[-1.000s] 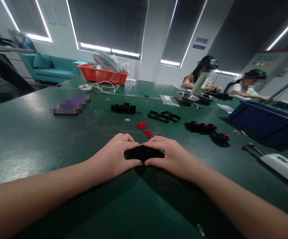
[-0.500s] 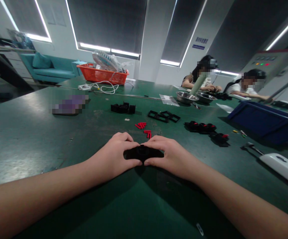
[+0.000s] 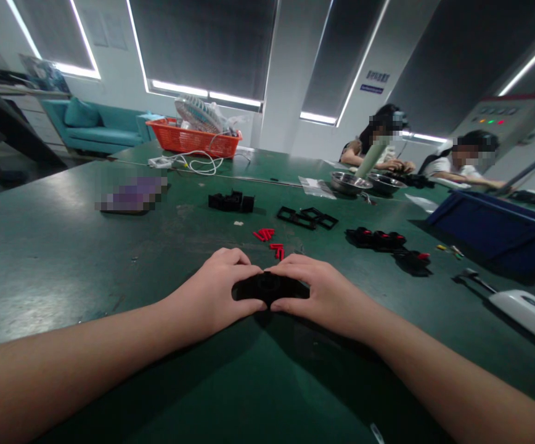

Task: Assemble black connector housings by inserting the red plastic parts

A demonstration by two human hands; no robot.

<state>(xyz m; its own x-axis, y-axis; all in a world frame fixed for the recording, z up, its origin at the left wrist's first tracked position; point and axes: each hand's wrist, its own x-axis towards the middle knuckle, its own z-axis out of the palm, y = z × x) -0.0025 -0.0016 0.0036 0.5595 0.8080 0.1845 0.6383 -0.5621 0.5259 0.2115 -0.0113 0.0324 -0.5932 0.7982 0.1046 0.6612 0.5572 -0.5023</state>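
Note:
Both hands hold one dark black plastic part point(image 3: 270, 286) low over the green table point(image 3: 170, 382), near the middle of the view. My left hand point(image 3: 221, 285) grips its left end between thumb and fingers. From the other side, my right hand point(image 3: 316, 287) pinches the right end, and the two thumbs almost meet at the near edge. Fine detail on the part is lost in shadow. Just beyond my fingers lie several small red pins point(image 3: 264, 234). Farther off are black rectangular frames point(image 3: 314, 217) and a black blocky assembly point(image 3: 231, 201).
To the right are black pieces with red inserts point(image 3: 376, 239), a white tool with a metal shaft point(image 3: 526, 311) and a blue bin point(image 3: 494, 225). An orange basket point(image 3: 193, 137), white cable point(image 3: 203, 163) and metal bowls point(image 3: 351, 183) stand farther back. Two people sit at back right.
The view has shifted slightly, so the table items appear a little more to the right. Both hands keep nearly the same grip on the black part.

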